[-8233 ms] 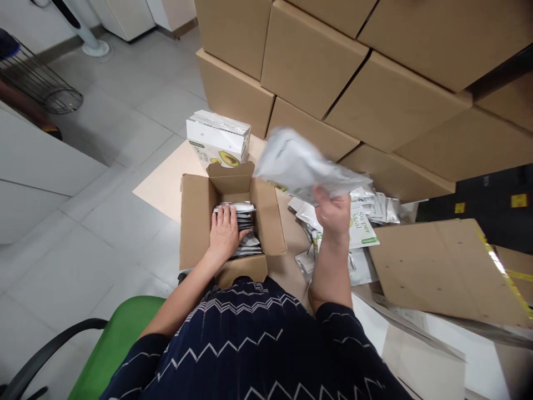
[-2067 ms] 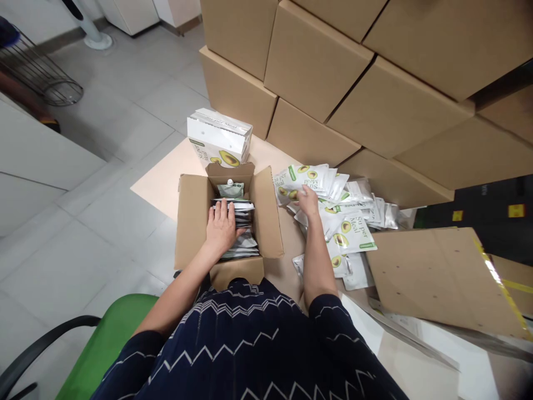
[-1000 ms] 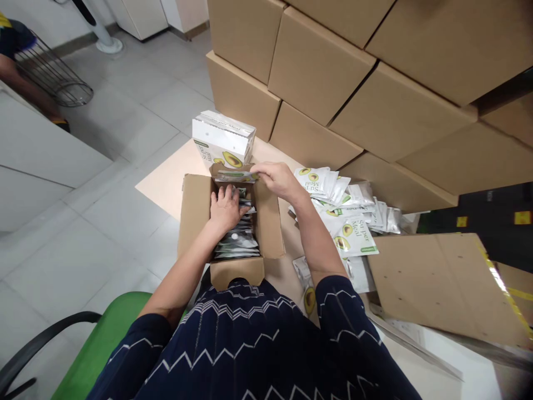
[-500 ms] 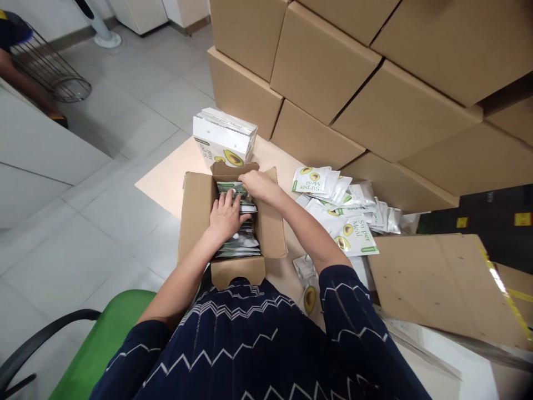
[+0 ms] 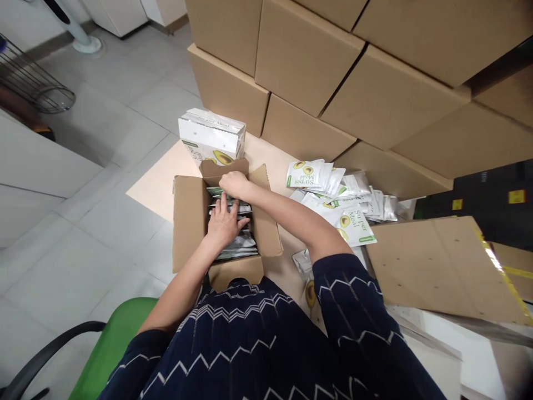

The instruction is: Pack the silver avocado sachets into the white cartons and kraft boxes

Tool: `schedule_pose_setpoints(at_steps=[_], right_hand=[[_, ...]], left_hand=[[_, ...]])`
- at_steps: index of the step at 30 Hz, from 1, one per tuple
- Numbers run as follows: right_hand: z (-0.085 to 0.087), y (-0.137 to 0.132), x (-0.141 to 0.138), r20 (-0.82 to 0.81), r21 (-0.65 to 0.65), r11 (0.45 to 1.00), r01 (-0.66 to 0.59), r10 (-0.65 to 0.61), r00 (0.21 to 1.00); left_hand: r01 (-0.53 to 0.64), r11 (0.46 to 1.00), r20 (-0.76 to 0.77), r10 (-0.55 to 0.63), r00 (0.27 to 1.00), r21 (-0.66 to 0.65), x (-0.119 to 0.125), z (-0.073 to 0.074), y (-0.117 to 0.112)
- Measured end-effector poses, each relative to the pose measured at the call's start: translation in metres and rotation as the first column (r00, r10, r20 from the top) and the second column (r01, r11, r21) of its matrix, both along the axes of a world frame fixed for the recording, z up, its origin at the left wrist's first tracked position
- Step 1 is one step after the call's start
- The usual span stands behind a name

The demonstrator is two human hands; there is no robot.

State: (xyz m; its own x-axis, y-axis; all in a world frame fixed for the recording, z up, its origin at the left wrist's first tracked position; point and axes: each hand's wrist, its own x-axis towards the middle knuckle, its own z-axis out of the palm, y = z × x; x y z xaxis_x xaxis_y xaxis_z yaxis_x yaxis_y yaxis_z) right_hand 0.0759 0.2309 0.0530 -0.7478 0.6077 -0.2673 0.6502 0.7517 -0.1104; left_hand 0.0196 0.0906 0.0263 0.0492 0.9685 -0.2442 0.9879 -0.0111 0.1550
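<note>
An open cardboard box (image 5: 188,222) stands in front of me with its flaps folded out. Inside it, several white and green sachets (image 5: 239,244) are packed upright in a row. My left hand (image 5: 224,223) lies over the row, fingers spread and touching the sachets' top edges. Beyond it, my right hand (image 5: 234,183) is curled at the box's far end, next to the far flap. Its fingertips point down and are hidden, so what they grip cannot be made out.
Behind the box stands a white carton (image 5: 212,130) with avocado pictures. To the right lies a pile of Super Meal sachets (image 5: 353,225). Large stacked cartons (image 5: 308,61) form a wall at the back. A cardboard sheet (image 5: 437,266) is at right, a green chair (image 5: 116,339) at left.
My right hand has shifted slightly left over the far sachets, its fingers more curled. My left hand stays on the row. The whole view has shifted a little.
</note>
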Motion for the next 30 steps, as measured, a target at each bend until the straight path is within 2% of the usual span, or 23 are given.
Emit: schedule_pose_setpoints(at_steps=[3,5,6,7,9,10,11,12,14,16,17,18,20,24,27,30], right_hand=[[0.007,0.000,0.010,-0.030,-0.064,0.998,-0.002,0.000,1.000],[0.013,0.000,0.029,-0.195,-0.102,0.995,-0.008,-0.012,0.981],[0.015,0.002,0.042,-0.337,-0.104,0.994,0.014,-0.049,0.940],[0.015,0.003,0.058,-0.494,-0.100,0.992,0.071,-0.111,0.863],[0.011,0.010,0.098,-0.735,-0.116,0.949,0.294,-0.281,0.617],[0.006,0.014,0.120,-0.789,-0.144,0.889,0.436,-0.369,0.491],[0.000,0.019,0.142,-0.799,-0.173,0.799,0.576,-0.455,0.392],[-0.007,0.024,0.164,-0.770,-0.187,0.690,0.699,-0.545,0.332],[-0.025,0.033,0.200,-0.619,-0.154,0.458,0.876,-0.735,0.276],[-0.045,0.041,0.223,-0.426,-0.074,0.260,0.963,-0.881,0.205],[-0.055,0.045,0.230,-0.345,-0.031,0.193,0.981,-0.923,0.171],[-0.066,0.048,0.234,-0.281,0.010,0.153,0.988,-0.948,0.149],[-0.087,0.053,0.238,-0.192,0.080,0.142,0.987,-0.969,0.155],[-0.118,0.059,0.240,-0.069,0.159,0.205,0.966,-0.973,0.218],[-0.128,0.061,0.240,-0.058,0.194,0.180,0.965,-0.979,0.194],[-0.128,0.063,0.239,-0.082,0.192,0.149,0.970,-0.983,0.167]], left_hand=[[0.002,1.000,-0.005,-0.002,1.000,-0.002,-0.001,-0.001,0.001],[0.004,1.000,-0.019,-0.004,1.000,-0.007,-0.001,0.000,0.001],[0.007,1.000,-0.028,-0.007,1.000,-0.004,-0.002,0.001,-0.001],[0.012,1.000,-0.036,-0.012,0.999,0.006,-0.002,0.003,-0.002],[0.025,0.999,-0.053,-0.022,0.998,0.044,-0.003,0.007,-0.008],[0.030,0.997,-0.061,-0.026,0.998,0.065,-0.003,0.010,-0.012],[0.035,0.996,-0.070,-0.029,0.997,0.083,-0.004,0.012,-0.016],[0.039,0.995,-0.080,-0.031,0.996,0.095,-0.005,0.014,-0.020],[0.049,0.993,-0.103,-0.038,0.994,0.107,-0.006,0.015,-0.028],[0.060,0.992,-0.125,-0.046,0.991,0.108,-0.007,0.013,-0.034],[0.063,0.992,-0.133,-0.048,0.990,0.108,-0.008,0.010,-0.036],[0.065,0.992,-0.138,-0.049,0.989,0.109,-0.008,0.007,-0.038],[0.066,0.991,-0.131,-0.050,0.990,0.115,-0.008,0.000,-0.040],[0.064,0.992,-0.080,-0.055,0.995,0.107,-0.008,-0.011,-0.042],[0.063,0.993,-0.070,-0.056,0.996,0.096,-0.008,-0.014,-0.042],[0.063,0.993,-0.063,-0.057,0.996,0.096,-0.007,-0.014,-0.041]])
